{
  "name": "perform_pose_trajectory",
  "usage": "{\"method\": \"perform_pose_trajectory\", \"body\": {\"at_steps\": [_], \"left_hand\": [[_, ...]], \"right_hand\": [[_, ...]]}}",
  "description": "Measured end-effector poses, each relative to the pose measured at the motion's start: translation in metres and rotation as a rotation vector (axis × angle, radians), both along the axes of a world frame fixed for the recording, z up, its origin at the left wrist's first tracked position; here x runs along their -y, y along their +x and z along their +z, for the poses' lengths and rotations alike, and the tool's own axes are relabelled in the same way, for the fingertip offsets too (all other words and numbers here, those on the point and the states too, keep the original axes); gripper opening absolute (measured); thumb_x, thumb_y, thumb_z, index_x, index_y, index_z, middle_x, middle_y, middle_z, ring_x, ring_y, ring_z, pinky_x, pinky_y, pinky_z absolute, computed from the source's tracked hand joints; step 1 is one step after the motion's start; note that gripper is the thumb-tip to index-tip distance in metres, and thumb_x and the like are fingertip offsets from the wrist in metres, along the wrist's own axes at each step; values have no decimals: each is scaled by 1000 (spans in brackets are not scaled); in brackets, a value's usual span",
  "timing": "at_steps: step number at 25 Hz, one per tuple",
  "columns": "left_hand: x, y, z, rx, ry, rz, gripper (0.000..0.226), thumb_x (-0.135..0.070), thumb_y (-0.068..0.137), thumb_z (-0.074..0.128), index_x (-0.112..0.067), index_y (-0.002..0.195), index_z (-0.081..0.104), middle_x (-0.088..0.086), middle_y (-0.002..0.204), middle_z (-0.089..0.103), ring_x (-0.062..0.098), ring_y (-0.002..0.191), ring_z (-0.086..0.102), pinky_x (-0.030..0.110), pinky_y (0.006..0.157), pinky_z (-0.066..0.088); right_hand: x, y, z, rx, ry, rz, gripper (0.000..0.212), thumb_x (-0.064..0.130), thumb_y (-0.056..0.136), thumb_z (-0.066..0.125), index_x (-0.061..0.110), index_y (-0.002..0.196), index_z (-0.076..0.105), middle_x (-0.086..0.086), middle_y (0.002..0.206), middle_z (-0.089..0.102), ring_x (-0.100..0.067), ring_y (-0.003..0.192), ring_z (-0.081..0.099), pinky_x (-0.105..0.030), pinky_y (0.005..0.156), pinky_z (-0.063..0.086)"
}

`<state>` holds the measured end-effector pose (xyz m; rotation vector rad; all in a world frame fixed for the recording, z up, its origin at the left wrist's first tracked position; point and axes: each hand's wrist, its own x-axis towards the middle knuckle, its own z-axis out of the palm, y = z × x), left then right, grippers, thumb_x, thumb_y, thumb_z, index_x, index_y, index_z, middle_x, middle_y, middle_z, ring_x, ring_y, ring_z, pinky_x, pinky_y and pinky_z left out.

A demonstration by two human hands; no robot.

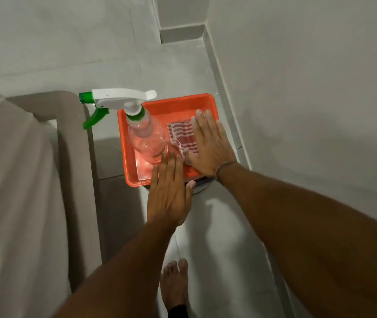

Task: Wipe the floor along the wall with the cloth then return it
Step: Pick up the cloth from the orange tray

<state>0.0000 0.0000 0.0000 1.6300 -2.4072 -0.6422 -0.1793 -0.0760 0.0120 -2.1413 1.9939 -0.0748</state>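
Observation:
A red-and-white striped cloth (181,135) lies folded inside an orange tray (173,105). My right hand (210,145) rests flat on the cloth's right part, fingers spread and pointing away from me. My left hand (169,193) lies flat over the tray's near rim, fingers extended, holding nothing. The grey floor (178,60) runs ahead along the wall (297,76) on the right, with a low skirting strip at its foot.
A clear spray bottle (146,136) with a white and green trigger head stands in the tray's left half. The tray sits on a small round stand, mostly hidden. A beige sofa (29,168) fills the left. My bare foot (174,281) is on the floor below.

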Motion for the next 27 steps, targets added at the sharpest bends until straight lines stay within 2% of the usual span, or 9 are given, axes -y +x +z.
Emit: {"method": "perform_pose_trajectory", "body": {"at_steps": [5,9,13,17,19,21,24,26,27], "left_hand": [[2,8,-28,31,93,42,78,-57,112,28,-11,174,12,9,183,10,26,171,4,44,138,-1],[3,18,-37,36,49,-8,77,-56,113,28,-10,173,16,11,183,14,24,171,5,39,138,-5],[2,14,-29,9,63,8,78,-58,113,25,-10,173,15,9,183,12,25,171,6,44,139,3],[-16,22,-12,49,27,-50,79,-59,112,28,-10,172,16,11,182,15,25,170,7,40,138,-1],[-35,21,2,45,5,-67,78,-57,112,30,-7,171,21,13,181,18,27,169,10,37,138,-3],[-57,21,11,49,17,-68,79,-58,112,29,-5,170,24,15,180,19,29,168,13,38,137,-1],[-104,14,11,103,62,-79,81,-60,112,21,-3,170,24,16,180,19,34,167,16,45,135,7],[-140,6,1,129,91,-66,82,-62,111,17,-5,171,22,14,180,15,33,168,13,47,135,9],[-161,1,-9,139,106,-61,83,-64,111,14,-8,172,17,12,181,10,31,169,8,48,136,9]], "right_hand": [[28,-2,-41,-174,325,216,117,84,87,39,12,164,-11,-16,175,-16,-36,161,-16,-58,131,-6],[33,2,-44,-54,391,188,88,51,104,44,15,165,-9,-14,175,-14,-33,162,-14,-57,133,0],[37,13,-18,302,262,-109,61,18,105,51,17,162,30,-10,173,27,-30,160,22,-52,131,22],[26,13,44,793,43,-486,47,14,96,49,25,141,61,-2,132,72,-17,113,69,-41,101,58],[-8,0,83,936,-17,-548,42,8,99,48,21,136,65,3,116,77,-6,89,70,-24,80,60],[-55,-14,110,1055,-25,-586,38,2,103,48,16,133,66,7,93,76,-3,70,67,-17,61,56],[-152,-40,114,1172,51,-657,34,1,106,46,14,129,67,3,59,66,-16,39,50,-23,37,41],[-213,-51,86,1159,114,-709,35,2,106,46,19,124,70,-3,60,70,-24,41,51,-30,35,44],[-245,-56,62,1146,155,-724,33,4,107,47,22,122,71,-8,67,74,-31,46,57,-40,39,50]]}}
